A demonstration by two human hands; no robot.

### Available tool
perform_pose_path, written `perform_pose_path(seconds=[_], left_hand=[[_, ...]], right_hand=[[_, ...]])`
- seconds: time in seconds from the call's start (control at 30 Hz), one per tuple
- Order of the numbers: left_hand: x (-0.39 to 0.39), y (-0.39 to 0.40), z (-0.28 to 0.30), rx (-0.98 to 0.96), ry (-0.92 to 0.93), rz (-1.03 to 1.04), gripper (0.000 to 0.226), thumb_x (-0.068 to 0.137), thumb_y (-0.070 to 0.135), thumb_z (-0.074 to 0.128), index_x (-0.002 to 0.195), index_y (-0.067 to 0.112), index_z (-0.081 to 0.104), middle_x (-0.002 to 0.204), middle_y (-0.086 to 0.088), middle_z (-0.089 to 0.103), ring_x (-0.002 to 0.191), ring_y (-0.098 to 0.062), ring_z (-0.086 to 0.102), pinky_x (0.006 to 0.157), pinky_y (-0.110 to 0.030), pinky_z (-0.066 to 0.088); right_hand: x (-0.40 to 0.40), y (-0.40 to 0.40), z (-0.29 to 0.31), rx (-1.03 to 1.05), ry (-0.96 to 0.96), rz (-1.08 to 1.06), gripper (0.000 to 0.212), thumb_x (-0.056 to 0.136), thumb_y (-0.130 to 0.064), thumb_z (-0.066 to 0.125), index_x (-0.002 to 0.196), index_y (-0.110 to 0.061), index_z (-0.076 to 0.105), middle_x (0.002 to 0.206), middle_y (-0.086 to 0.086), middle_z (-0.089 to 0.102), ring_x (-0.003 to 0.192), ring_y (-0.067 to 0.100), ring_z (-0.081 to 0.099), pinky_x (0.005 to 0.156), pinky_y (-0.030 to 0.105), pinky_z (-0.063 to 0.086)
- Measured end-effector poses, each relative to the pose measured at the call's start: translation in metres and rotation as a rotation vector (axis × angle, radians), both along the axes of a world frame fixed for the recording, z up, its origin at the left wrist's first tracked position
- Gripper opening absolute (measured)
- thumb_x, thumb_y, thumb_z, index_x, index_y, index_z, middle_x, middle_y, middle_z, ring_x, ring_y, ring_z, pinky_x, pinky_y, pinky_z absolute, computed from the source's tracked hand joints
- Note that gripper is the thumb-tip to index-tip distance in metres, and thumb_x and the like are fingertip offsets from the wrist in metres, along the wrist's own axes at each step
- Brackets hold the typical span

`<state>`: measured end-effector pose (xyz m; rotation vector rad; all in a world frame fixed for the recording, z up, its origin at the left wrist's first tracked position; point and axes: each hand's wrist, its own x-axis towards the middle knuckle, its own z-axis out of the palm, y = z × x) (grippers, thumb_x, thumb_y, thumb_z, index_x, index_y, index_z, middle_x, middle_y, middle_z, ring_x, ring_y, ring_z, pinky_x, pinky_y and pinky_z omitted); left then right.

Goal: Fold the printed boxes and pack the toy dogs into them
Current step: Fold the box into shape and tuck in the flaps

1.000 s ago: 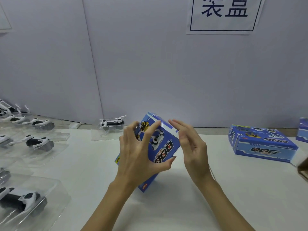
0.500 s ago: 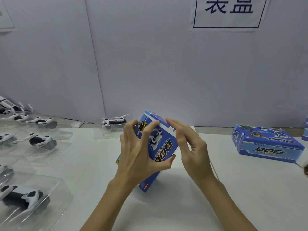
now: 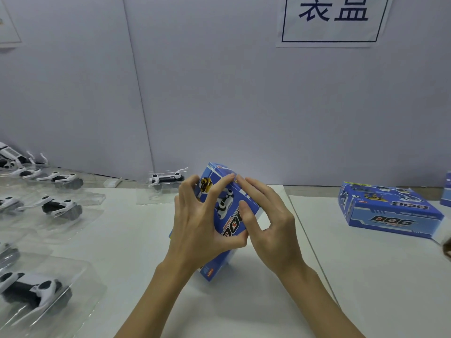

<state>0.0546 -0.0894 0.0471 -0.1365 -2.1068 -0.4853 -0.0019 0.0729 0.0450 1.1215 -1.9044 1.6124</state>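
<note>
I am holding the blue printed cardboard box with the "DOG" lettering (image 3: pixel 228 208) tilted on one lower corner on the white worktop (image 3: pixel 127 240), near the middle of the view. My left hand (image 3: pixel 200 228) is gripping it from the left side, fingers (image 3: pixel 219 189) curled over the printed face and thumb pressing under the lettering. My right hand (image 3: pixel 271 225) is grasping its right edge, fingers lying along the upper flap and thumb pushing on the face. The index tips of both hands are almost touching near the box's top corner. A second blue printed box (image 3: pixel 388 211) is lying flat, well apart on the right. White and black toy dogs in clear plastic trays (image 3: pixel 58 206) are sitting in rows along the left; one more trayed toy dog (image 3: pixel 166 179) is standing just behind the held box by the pale wall (image 3: pixel 219 93). A white paper sign with dark characters (image 3: pixel 334 20) is hanging on that wall.
</note>
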Motion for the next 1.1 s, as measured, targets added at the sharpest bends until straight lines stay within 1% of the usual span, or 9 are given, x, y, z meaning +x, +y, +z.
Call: perform_pose_path(seconds=[0.1,0.2,0.37,0.53,0.73,0.83,0.97,1.03,1.1], left_hand=[[0.001,0.000,0.001,0.006,-0.003,-0.009,0.093,0.069,0.074,0.067,0.148,0.045,0.027,0.143,-0.015,0.037,0.133,-0.027,0.043,0.103,-0.043,0.052],[0.003,-0.002,0.003,0.026,-0.002,-0.027,0.093,0.066,0.073,0.072,0.144,0.041,0.034,0.139,-0.012,0.035,0.130,-0.027,0.046,0.094,-0.050,0.060],[0.002,-0.007,0.002,0.042,-0.032,-0.044,0.100,0.064,0.068,0.075,0.149,0.042,0.029,0.140,-0.008,0.032,0.130,-0.026,0.045,0.095,-0.050,0.059],[0.001,-0.007,0.002,0.072,-0.047,-0.038,0.111,0.063,0.073,0.073,0.155,0.036,0.024,0.140,0.000,0.030,0.130,-0.022,0.045,0.097,-0.048,0.059],[0.001,-0.014,0.003,0.066,-0.006,-0.041,0.107,0.060,0.069,0.076,0.147,0.024,0.033,0.134,-0.008,0.036,0.123,-0.020,0.050,0.082,-0.037,0.065],[-0.001,-0.012,-0.001,0.100,-0.003,-0.049,0.109,0.065,0.065,0.076,0.156,0.024,0.031,0.140,-0.005,0.033,0.126,-0.022,0.049,0.089,-0.043,0.062],[-0.006,-0.003,-0.011,0.082,-0.164,-0.073,0.115,0.071,0.090,0.061,0.163,0.043,0.012,0.160,0.006,0.021,0.144,-0.019,0.037,0.113,-0.050,0.043],[-0.008,-0.008,-0.017,-0.025,-0.288,-0.026,0.116,0.068,0.095,0.059,0.162,0.051,0.007,0.163,0.012,0.015,0.149,-0.015,0.028,0.115,-0.048,0.034],[-0.010,-0.017,-0.023,0.036,-0.460,-0.099,0.112,0.067,0.086,0.071,0.157,0.060,0.011,0.158,0.016,0.017,0.148,-0.010,0.027,0.113,-0.041,0.036]], right_hand=[[0.001,-0.002,-0.003,-0.008,0.030,-0.018,0.055,0.100,-0.041,0.060,0.152,-0.030,0.049,0.152,-0.007,0.049,0.146,0.021,0.041,0.085,0.029,0.063],[0.003,-0.005,-0.007,-0.016,0.043,0.016,0.058,0.100,-0.040,0.061,0.154,-0.042,0.040,0.156,-0.007,0.040,0.149,0.021,0.036,0.085,0.021,0.061],[0.002,-0.008,-0.008,-0.064,0.059,-0.004,0.048,0.101,-0.045,0.059,0.148,-0.040,0.052,0.151,-0.009,0.045,0.146,0.025,0.040,0.083,0.019,0.060],[-0.003,-0.004,-0.006,-0.060,0.000,0.013,0.046,0.098,-0.038,0.062,0.143,-0.036,0.056,0.146,-0.007,0.052,0.143,0.025,0.044,0.082,0.025,0.063],[0.002,-0.010,0.000,-0.044,0.064,0.017,0.042,0.101,-0.026,0.063,0.139,-0.042,0.059,0.144,-0.013,0.055,0.140,0.024,0.047,0.088,0.033,0.063],[0.001,-0.014,0.000,-0.052,0.071,-0.011,0.041,0.102,-0.027,0.062,0.140,-0.041,0.058,0.145,-0.019,0.054,0.139,0.021,0.047,0.091,0.034,0.061],[-0.010,-0.005,-0.009,-0.167,-0.099,-0.066,0.035,0.102,-0.035,0.061,0.137,-0.033,0.061,0.136,-0.012,0.062,0.130,0.021,0.059,0.085,0.040,0.064],[-0.020,0.002,-0.014,-0.238,-0.219,-0.146,0.027,0.104,-0.031,0.062,0.131,-0.029,0.065,0.126,-0.011,0.068,0.119,0.015,0.066,0.087,0.043,0.063],[-0.032,0.010,-0.017,-0.249,-0.336,-0.269,0.026,0.102,-0.031,0.064,0.127,-0.030,0.068,0.123,-0.011,0.069,0.116,0.009,0.066,0.095,0.042,0.058]])
